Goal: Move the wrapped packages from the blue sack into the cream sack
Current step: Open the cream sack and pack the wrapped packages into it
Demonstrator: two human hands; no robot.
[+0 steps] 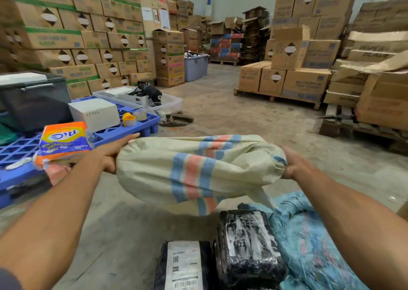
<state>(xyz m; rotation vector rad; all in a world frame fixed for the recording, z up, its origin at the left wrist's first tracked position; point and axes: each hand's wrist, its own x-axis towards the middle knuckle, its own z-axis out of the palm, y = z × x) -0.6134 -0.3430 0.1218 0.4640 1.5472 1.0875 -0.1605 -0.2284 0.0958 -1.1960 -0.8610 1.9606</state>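
We hold the cream sack (194, 170), striped blue and pink, off the warehouse floor: our left hand (110, 155) grips one end, our right hand (295, 168) bunches the other. Below it two black wrapped packages (247, 247) lie beside the blue sack (313, 241). A blue pallet (123, 130) with a detergent bag (64, 141) stands left.

Bare floor (220, 104) between carton stacks (88, 35)

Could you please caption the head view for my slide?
Both hands hold the cream sack above black wrapped packages.
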